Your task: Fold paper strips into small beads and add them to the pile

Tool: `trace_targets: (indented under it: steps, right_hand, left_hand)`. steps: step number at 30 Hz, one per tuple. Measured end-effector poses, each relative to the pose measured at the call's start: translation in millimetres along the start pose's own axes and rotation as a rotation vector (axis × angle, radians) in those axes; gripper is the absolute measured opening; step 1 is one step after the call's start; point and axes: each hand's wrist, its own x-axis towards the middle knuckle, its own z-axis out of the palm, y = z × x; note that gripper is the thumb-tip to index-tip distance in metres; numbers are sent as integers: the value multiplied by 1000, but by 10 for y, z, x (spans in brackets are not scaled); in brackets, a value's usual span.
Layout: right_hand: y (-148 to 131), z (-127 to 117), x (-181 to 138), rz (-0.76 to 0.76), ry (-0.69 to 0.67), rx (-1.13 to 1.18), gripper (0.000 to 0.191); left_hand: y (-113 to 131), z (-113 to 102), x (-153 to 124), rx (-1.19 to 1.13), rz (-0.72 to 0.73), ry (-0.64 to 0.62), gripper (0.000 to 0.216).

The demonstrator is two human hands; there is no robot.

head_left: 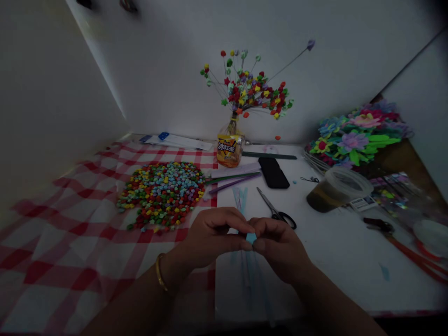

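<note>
light-blue piece [251, 238] is what i have pinched between the fingers of my left hand [215, 235] and right hand [282, 245], over the white surface [336, 266], nearer my camera than the scissors [268, 200].

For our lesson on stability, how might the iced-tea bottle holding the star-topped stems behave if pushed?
The iced-tea bottle might tip readily, as its star-topped stems spread wide and high above it. The stems would probably sway, being long and thin.

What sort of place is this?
Probably a craft corner at a white table: there's a heap of multicoloured folded stars, black-handled metal scissors, and a bare left hand and right hand pinching a light-blue folded piece.
</note>
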Motion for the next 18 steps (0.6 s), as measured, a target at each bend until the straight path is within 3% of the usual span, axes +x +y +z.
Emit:
trace_targets:
  steps: [8,18]
  right_hand:
    - [-13,7,7,41,-37,55,13]
    - [-4,-16,35,78,-88,78,14]
  left_hand:
    - [20,-32,-15,147,40,-65,21]
    - [11,-11,-20,133,68,-64,19]
